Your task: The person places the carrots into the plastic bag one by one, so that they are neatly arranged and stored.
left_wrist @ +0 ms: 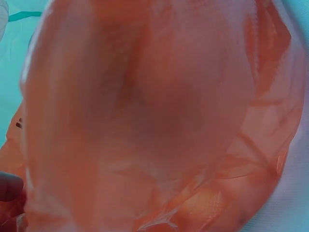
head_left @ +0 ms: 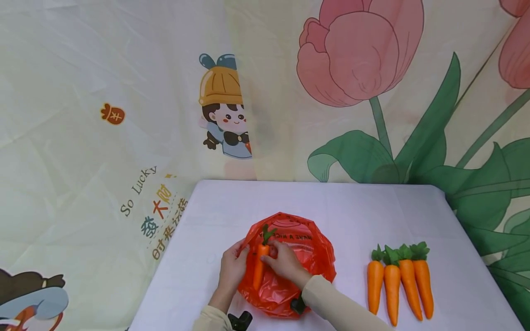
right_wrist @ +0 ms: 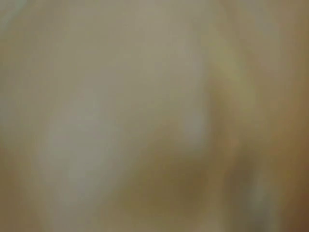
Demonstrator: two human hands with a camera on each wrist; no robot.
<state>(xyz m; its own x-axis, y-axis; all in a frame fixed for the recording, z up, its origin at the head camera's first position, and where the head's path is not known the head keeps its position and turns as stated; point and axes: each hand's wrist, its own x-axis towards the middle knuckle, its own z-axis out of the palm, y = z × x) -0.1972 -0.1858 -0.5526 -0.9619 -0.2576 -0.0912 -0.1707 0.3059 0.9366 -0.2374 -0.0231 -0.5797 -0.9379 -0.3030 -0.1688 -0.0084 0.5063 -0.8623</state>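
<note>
Right hand [head_left: 286, 263] grips a carrot [head_left: 258, 271] at the left side of the red bag [head_left: 323, 243]; left hand [head_left: 233, 266] pinches its left rim. Step — apparently bagging; next calls for releasing the carrot inside. Four carrots [head_left: 410, 285] lie right.

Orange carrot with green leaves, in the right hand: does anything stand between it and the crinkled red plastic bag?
Nothing visible: in the head view, the carrot, pinched by the right hand, shows directly over the bag, whose left edge the left hand holds. The right wrist view is too blurred to help.
</note>
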